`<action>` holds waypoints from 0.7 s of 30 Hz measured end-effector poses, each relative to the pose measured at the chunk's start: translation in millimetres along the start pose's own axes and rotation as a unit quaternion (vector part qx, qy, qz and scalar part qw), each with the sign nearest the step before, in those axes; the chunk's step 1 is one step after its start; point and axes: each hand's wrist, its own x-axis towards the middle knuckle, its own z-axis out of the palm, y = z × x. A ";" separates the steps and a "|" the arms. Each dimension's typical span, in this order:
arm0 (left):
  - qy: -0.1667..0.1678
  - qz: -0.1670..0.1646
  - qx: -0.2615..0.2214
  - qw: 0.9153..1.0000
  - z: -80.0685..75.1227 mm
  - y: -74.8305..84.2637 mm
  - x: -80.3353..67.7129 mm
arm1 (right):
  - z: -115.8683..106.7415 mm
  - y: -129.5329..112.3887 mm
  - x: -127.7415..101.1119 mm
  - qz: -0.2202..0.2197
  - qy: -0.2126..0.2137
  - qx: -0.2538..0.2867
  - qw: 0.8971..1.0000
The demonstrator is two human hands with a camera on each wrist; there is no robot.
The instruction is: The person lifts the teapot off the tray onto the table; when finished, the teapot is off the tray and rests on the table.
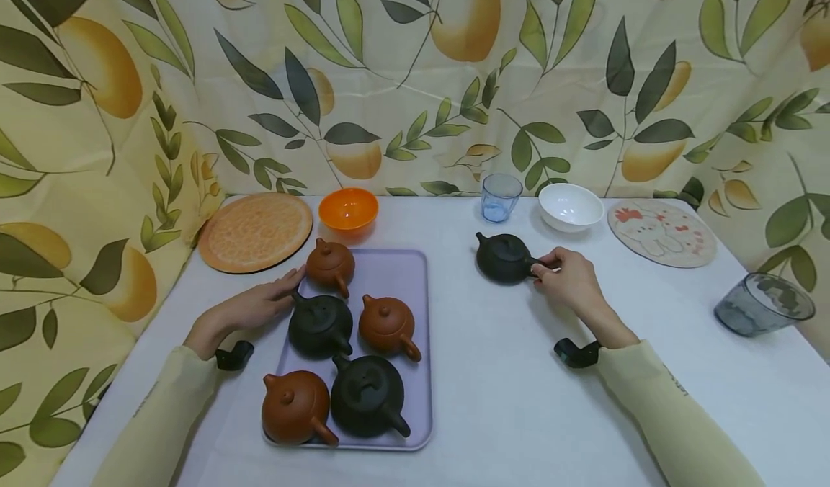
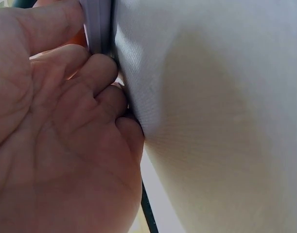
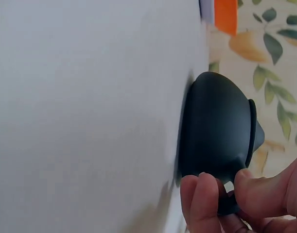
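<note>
My right hand (image 1: 569,279) pinches the handle of a small black teapot (image 1: 503,259), which stands on the white table. In the right wrist view, my thumb and fingers (image 3: 265,191) close round that handle. My left hand (image 1: 264,302) rests at the left edge of a lilac tray (image 1: 415,285), thumb beside its rim (image 2: 97,26) in the left wrist view; whether it presses the rim I cannot tell. On the tray sit brown teapots (image 1: 329,264), (image 1: 387,325), (image 1: 295,406) and black teapots (image 1: 320,325), (image 1: 367,395).
Behind the tray are an orange bowl (image 1: 348,210) and a round tan mat (image 1: 256,233). At the back right stand a blue glass (image 1: 501,197), a white bowl (image 1: 570,208) and a rabbit-print mat (image 1: 661,233). A grey glass (image 1: 762,305) is near the right edge.
</note>
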 end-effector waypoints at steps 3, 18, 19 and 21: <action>-0.002 0.003 0.000 1.000 0.7 0.8 0.4 | -13.2 13.9 -6.7 0.028 0.012 -0.013 0.999; 0.003 0.019 -0.006 1.000 -1.6 2.2 -4.7 | -66.2 73.8 -24.4 0.117 0.077 -0.029 0.990; 0.004 0.022 -0.004 1.000 -1.4 1.9 -4.2 | -69.3 77.1 -25.6 0.120 0.080 -0.029 0.989; 0.006 0.029 0.000 1.000 -0.9 1.9 -2.6 | -75.0 83.1 -28.3 0.129 0.086 -0.032 0.987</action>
